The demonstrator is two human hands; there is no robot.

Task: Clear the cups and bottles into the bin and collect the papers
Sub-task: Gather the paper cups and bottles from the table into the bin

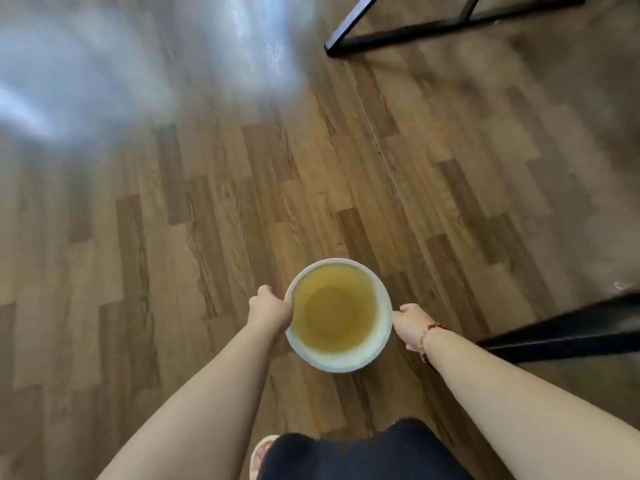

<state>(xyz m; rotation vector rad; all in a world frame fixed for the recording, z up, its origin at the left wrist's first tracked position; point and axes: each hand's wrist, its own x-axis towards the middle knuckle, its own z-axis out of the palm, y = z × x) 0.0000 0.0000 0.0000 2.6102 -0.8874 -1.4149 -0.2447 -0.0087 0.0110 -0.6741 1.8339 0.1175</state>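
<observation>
White bin, seemingly between left grip, right grip

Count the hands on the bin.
2. The left hand grips the left rim of the bin; the right hand holds the right rim. Neither is hidden.

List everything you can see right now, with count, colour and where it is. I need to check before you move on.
bin: one, white rim, yellowish inside, nothing visible in it, centre
floor: brown wood-look planks, whole background, pale glare top left
frame bars: two, black, top right and right edge
sandal: one, pale, bottom edge
garment: one, dark, bottom centre
bracelet: one, red beads, right wrist
left hand: grips the bin's left rim
right hand: holds the bin's right rim
</observation>
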